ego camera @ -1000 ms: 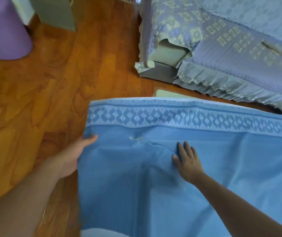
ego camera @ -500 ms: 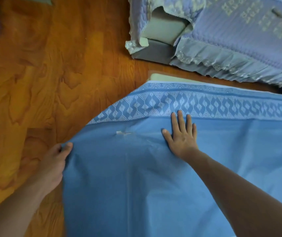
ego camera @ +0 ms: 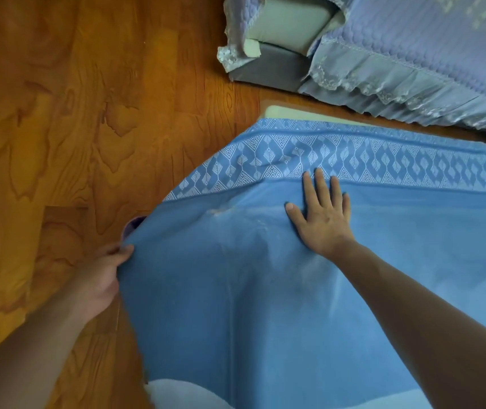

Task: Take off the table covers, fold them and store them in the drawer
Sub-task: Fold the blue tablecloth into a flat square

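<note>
Blue table cover (ego camera: 265, 290) lies spread over the worktop (ego camera: 295, 115), whose pale far edge shows beyond the cloth's patterned border. Left hand (ego camera: 100, 276) pinches the cover's left edge, fingers curled round the fabric, pulling it out over the wooden floor (ego camera: 88, 113). Right hand (ego camera: 321, 214) presses flat on the cloth just below the border, fingers straight and spread. Sofa (ego camera: 398, 54) with lilac cover stands beyond.
</note>
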